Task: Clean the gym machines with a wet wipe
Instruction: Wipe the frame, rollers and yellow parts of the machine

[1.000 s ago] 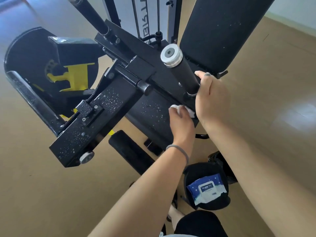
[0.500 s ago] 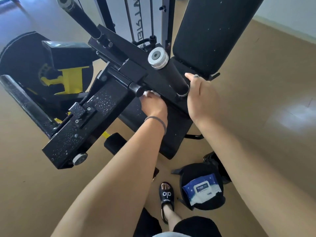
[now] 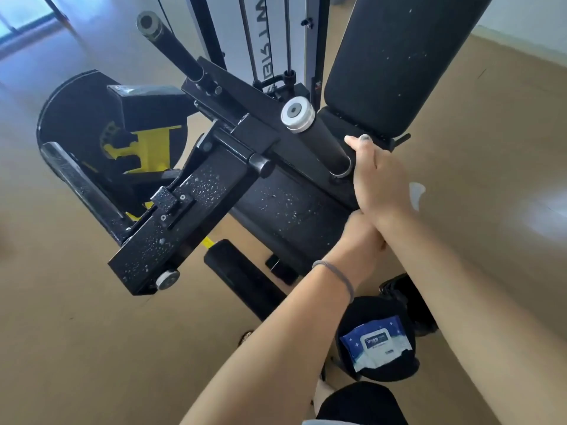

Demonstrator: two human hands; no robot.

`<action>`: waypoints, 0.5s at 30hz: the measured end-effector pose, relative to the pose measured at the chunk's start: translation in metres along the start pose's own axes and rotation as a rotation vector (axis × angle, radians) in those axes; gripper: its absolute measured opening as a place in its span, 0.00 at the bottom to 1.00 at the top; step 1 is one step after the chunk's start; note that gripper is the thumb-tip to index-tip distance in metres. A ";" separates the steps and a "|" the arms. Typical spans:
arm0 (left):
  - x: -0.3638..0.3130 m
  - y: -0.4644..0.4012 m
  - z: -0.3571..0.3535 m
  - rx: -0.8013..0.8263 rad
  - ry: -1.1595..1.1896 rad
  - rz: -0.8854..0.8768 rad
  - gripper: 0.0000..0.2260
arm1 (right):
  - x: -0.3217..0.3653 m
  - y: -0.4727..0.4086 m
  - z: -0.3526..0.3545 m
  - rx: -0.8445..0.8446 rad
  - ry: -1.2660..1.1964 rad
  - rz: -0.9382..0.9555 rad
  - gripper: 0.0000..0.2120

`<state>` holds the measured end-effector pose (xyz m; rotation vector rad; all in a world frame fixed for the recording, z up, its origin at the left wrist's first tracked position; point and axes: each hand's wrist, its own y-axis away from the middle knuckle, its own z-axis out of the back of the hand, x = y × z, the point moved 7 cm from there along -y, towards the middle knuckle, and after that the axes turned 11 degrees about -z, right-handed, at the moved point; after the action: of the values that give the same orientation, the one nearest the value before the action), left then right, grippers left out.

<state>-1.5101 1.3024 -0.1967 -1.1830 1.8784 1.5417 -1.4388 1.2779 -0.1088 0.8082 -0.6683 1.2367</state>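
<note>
In the head view, the right hand [image 3: 379, 182] is resting against the base of the short black cylindrical handle with the silver end cap [image 3: 316, 134], thumb up beside the grip, fingers curled around the far side; it is bracing on the black steel gym machine frame [image 3: 196, 207] rather than carrying anything I can see. The left hand [image 3: 360, 231] is reaching under the right wrist, fingers tucked out of sight, so I cannot tell how wide it is spread. A scrap of white wet wipe [image 3: 416, 194] is showing just beyond the right hand, presumably pinched by the hidden left fingers.

Half a second ago the left hand was rubbing further left, near the round black pivot pin [image 3: 260, 165]; now it is crossing back beneath the right hand, so the wiping is sweeping along the speckled black plate [image 3: 285, 207] toward the handle base. White specks are still dotting the plate and the arm left of both hands, so plenty of cleaning remains. The blue pack of wipes [image 3: 376, 343] is lying on a black round seat [image 3: 362, 308] below the forearms
</note>
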 end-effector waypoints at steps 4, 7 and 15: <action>-0.009 0.023 0.037 -0.061 -0.214 -0.059 0.12 | 0.007 0.012 0.009 0.109 -0.098 -0.051 0.21; -0.024 0.048 0.102 -0.170 -0.282 -0.112 0.11 | 0.025 0.037 0.018 -0.168 -0.084 0.115 0.20; -0.140 0.085 0.211 -0.446 -0.780 -0.594 0.12 | 0.066 0.111 -0.064 -0.168 -0.190 0.398 0.06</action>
<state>-1.5421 1.5495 -0.1001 -0.9602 0.6333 1.7345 -1.5323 1.3808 -0.0722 0.6757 -1.1127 1.4463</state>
